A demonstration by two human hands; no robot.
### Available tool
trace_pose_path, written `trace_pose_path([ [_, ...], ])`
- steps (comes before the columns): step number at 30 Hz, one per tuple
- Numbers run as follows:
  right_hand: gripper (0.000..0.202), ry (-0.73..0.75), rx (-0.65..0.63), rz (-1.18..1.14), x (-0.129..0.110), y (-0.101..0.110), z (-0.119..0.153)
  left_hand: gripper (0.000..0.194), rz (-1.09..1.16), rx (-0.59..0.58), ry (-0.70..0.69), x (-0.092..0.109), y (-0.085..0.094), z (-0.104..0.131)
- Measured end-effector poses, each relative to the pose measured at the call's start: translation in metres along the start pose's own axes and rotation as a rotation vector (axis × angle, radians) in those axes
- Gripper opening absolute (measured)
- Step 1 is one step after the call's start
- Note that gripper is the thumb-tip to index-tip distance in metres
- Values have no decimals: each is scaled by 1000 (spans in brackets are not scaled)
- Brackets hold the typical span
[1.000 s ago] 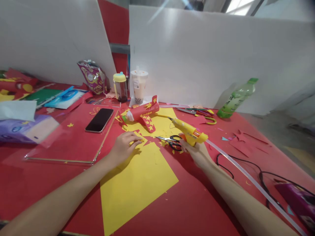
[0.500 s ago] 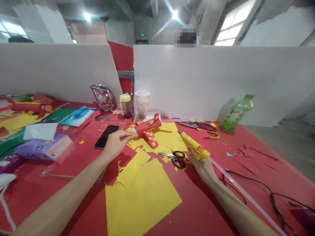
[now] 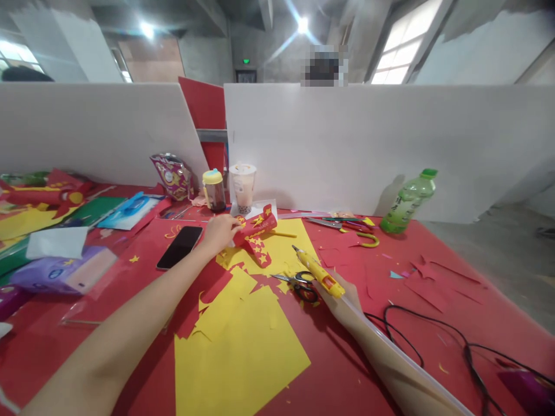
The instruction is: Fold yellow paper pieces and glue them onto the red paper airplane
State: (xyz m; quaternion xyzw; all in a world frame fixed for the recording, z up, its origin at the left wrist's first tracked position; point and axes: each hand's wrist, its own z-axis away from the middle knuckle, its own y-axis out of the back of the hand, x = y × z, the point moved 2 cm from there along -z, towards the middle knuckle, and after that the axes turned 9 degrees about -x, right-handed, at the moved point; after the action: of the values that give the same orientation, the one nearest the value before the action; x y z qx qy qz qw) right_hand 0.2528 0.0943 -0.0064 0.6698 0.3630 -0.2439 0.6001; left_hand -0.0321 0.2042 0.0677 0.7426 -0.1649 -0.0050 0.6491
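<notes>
My left hand (image 3: 220,231) has its fingers wrapped over the near-left end of a red paper airplane model (image 3: 255,231) dotted with yellow stars. In my right hand (image 3: 342,294) is a yellow glue gun (image 3: 318,270), its nozzle pointing up and left toward the model, some distance from it. A clear glue stick trails from the gun's rear along my right forearm. Black-handled scissors (image 3: 305,287) lie just left of my right hand, partly beneath the gun. Yellow paper (image 3: 243,352) lies below the model.
A phone (image 3: 180,247) lies left of my left hand. Behind stand a cup (image 3: 243,188), a yellow-lidded bottle (image 3: 214,190) and a snack bag (image 3: 173,176). A green bottle (image 3: 410,202) leans at right, near green-handled scissors (image 3: 367,240). A black cable (image 3: 433,312) crosses the right side.
My left hand has moved forward over the model's end, away from its earlier pinch at the tip. My right hand has brought the glue gun left and turned it slightly. The view has shifted a little.
</notes>
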Motion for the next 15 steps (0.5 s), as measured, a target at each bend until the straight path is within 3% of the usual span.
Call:
trace_pose_path([
  [7,35,-27,-50,19,-4,2,-2,18,-137,-49,-38,10,-2,-16],
  [15,25,-12,-14,-91,0,1,-2,20,-198,-44,-38,21,-7,-17],
])
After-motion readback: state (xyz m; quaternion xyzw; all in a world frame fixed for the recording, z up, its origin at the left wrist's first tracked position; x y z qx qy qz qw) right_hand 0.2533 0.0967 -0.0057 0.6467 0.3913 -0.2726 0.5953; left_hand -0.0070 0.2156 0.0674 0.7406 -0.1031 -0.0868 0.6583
